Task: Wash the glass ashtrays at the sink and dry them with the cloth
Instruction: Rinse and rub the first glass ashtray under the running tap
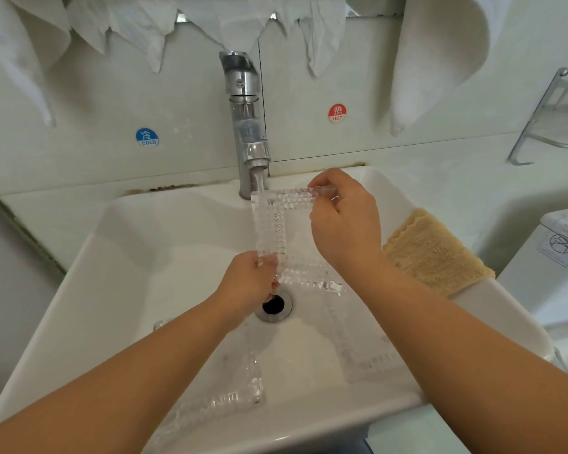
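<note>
A square clear glass ashtray (286, 234) with a ribbed rim is tilted under the running tap (250, 126), and water strikes its top left corner. My left hand (250, 283) grips its lower left corner. My right hand (341, 224) pinches its upper right edge, the palm behind the glass. Two more glass ashtrays lie in the white sink (118, 283): one (243, 381) at the front left under my left forearm, one (364, 348) at the front right under my right forearm. A tan cloth (433, 253) lies on the sink's right rim.
The open drain (274, 304) sits just below my left hand. White towels (440, 60) hang on the wall above. A metal wall rack (551, 119) is at the right, and a white toilet tank (554, 257) stands beside the sink.
</note>
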Available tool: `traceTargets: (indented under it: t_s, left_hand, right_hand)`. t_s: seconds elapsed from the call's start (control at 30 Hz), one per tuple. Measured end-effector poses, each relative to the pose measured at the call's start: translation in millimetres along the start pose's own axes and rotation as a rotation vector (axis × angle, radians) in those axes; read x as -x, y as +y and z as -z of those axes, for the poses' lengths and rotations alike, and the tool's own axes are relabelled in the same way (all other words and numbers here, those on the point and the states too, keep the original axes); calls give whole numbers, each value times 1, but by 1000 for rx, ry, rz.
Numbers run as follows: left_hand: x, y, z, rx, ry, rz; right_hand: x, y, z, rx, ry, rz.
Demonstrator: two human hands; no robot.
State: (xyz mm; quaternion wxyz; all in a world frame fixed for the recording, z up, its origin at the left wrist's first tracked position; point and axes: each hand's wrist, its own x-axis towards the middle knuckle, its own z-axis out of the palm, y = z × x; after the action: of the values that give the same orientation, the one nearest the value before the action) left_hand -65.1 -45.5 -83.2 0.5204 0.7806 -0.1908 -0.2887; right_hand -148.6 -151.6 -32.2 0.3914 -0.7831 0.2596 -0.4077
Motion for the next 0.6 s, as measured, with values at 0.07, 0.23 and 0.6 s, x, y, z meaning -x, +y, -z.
traceTargets:
  t_s: [0.07,0.23,0.6]
  left_hand:
    - [-2,2,-2,176,-20,119]
    - [0,0,5,514,-159,257]
    - [0,-5,9,-214,86,-167]
  right_hand:
    - [1,-1,0,28,-2,19]
    - [5,-3,-3,42,-15,64]
    - [2,-5,0,-29,-3,-17]
